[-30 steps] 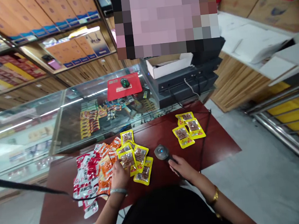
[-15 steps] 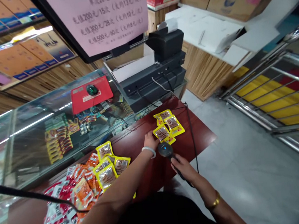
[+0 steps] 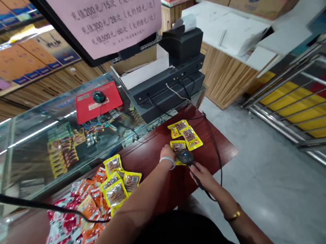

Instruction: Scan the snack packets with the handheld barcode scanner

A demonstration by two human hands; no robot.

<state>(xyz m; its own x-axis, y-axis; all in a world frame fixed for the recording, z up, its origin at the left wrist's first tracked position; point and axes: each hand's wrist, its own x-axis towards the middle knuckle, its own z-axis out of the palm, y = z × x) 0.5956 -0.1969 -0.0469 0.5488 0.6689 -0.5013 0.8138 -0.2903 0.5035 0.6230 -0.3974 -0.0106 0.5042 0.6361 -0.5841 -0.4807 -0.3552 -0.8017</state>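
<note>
My right hand (image 3: 202,175) grips the handle of a black barcode scanner (image 3: 185,157) with a small blue light on top. The scanner head hangs over the lower part of a yellow snack packet (image 3: 178,145) and hides some of it. At that packet's left edge is my left hand (image 3: 167,152), its fingers curled and closed on the edge, fingertips partly hidden. Just beyond lie two more yellow packets (image 3: 192,136). To the left, a second group of yellow packets (image 3: 115,193) rests beside a heap of orange packets (image 3: 89,209) and red-and-white packets (image 3: 60,241).
A dark red tabletop (image 3: 152,162) adjoins a glass display case (image 3: 35,127) with a red mouse pad (image 3: 84,107) on it. A monitor bearing a pink sheet (image 3: 117,18) stands before me. The scanner's cable (image 3: 214,140) crosses the table's right side. A metal railing (image 3: 285,124) is farther right.
The packet at my left hand has turned straighter and lies slightly farther right. Both hands and the scanner have shifted a little to the right.
</note>
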